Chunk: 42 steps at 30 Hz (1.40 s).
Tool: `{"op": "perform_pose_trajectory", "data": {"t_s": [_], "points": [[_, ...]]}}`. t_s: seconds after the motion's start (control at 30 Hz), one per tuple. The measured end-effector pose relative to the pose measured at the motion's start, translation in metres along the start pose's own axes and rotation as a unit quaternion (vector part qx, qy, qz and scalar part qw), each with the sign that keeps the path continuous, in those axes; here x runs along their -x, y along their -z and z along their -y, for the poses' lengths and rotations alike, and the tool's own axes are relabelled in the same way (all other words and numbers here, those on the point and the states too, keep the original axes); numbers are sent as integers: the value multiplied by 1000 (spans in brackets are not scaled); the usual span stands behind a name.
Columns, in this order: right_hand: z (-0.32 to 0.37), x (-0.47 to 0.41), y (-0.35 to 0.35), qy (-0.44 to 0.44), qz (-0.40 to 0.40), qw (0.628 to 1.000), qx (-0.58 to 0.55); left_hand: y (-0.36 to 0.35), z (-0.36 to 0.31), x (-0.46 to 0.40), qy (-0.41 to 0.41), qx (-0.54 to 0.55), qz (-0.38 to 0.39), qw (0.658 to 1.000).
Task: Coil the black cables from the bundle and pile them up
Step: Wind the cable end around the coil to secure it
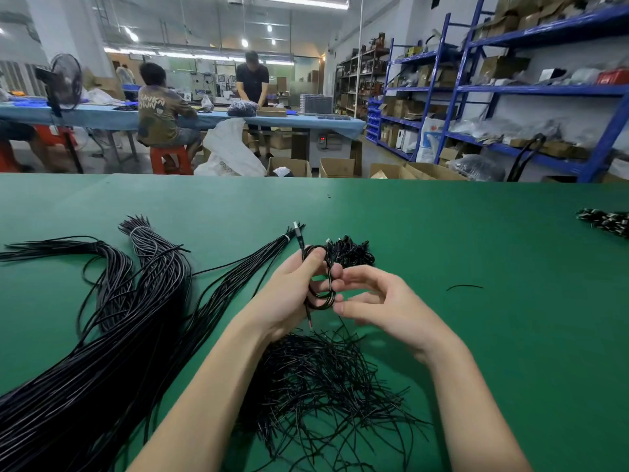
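My left hand (296, 294) grips a small coil of black cable (321, 284) above the green table (476, 335); one plug end sticks up past my fingers. My right hand (377, 301) hovers just right of the coil, fingers loosely curved, its fingertips touching or almost touching the loops. A pile of coiled cables (350, 252) lies just behind the hands. The large bundle of long black cables (136, 318) fans across the left side of the table. A heap of thin black twist ties (323, 379) lies beneath my forearms.
A single loose tie (464, 287) lies to the right, and another dark cluster of cable parts (606, 221) sits at the far right edge. Beyond the table are two people at a blue bench, cardboard boxes and blue shelving.
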State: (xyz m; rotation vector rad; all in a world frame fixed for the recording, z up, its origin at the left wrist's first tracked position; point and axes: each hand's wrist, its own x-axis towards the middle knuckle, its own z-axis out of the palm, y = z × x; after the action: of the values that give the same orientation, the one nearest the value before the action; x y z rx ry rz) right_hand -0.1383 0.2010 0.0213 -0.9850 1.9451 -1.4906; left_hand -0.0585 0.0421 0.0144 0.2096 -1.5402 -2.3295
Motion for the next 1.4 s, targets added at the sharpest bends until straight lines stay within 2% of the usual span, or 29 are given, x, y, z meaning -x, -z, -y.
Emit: {"op": "perform_pose_trajectory", "data": {"t_s": [0.07, 0.17, 0.27, 0.43, 0.5, 0.57, 0.7, 0.8, 0.87, 0.93, 1.03, 1.17, 1.27, 1.4], "points": [[0, -1, -4, -9, 27, 999, -45, 3, -1, 0, -3, 1, 19, 1000], [4, -2, -5, -10, -29, 995, -100, 4, -2, 2, 5, 14, 61, 998], [6, -5, -5, 35, -118, 990, -63, -3, -1, 5, 19, -26, 131, 991], [7, -5, -2, 74, -140, 987, 0, -7, -3, 13, 57, -69, 215, 973], [9, -5, -2, 82, -135, 987, -12, -9, -4, 16, 61, -91, 233, 966], [10, -5, -5, 87, -147, 985, -34, -11, -4, 17, 65, -114, 226, 965], [11, -6, -6, 72, -157, 985, -2, -12, -5, 20, 103, -124, 214, 963], [16, -5, -4, 37, -132, 990, 29, -15, -4, 18, 64, -239, 171, 954], [17, -7, -8, 22, -180, 980, 81, -20, 1, 15, 36, -304, 146, 941], [18, -10, -14, 17, -233, 970, 69, -22, 3, 14, 28, -313, 136, 940], [17, -11, -16, 21, -249, 966, 68, -23, 4, 13, 36, -301, 138, 943], [11, -13, -12, 16, -242, 965, 97, -26, 4, 10, 93, -228, 129, 961], [3, -17, -8, -6, -233, 973, 1, -27, 4, 6, 138, -124, 100, 978], [-5, -21, -8, -40, -234, 963, -124, -25, 3, 7, 134, -66, 65, 987]]}}
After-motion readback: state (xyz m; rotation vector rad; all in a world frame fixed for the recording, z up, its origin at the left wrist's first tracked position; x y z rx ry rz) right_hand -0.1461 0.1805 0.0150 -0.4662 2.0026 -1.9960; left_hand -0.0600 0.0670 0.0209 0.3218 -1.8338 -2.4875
